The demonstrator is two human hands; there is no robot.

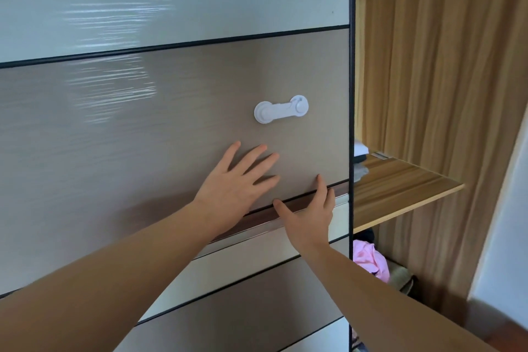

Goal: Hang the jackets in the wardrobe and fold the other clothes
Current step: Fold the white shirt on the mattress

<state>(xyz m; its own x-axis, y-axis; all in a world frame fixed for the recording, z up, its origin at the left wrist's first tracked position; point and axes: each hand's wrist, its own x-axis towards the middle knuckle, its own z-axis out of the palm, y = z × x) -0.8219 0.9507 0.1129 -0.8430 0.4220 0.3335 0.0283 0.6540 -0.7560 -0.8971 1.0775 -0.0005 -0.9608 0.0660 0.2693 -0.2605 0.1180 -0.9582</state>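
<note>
A glossy sliding wardrobe door (143,128) in beige and pale panels fills most of the view. My left hand (237,180) lies flat on the beige panel, fingers spread. My right hand (310,208) rests on the dark horizontal handle strip (257,218) near the door's right edge, fingers upward and thumb out to the left. Neither hand holds anything. To the right the wardrobe stands open, showing a wooden shelf (400,191) and, below it, a pink garment (370,261).
A white child-safety latch (281,109) is stuck to the door above my hands. Folded white and dark items (360,151) peek out on the shelf behind the door's edge. A pale wall or panel (503,223) bounds the wardrobe's right side.
</note>
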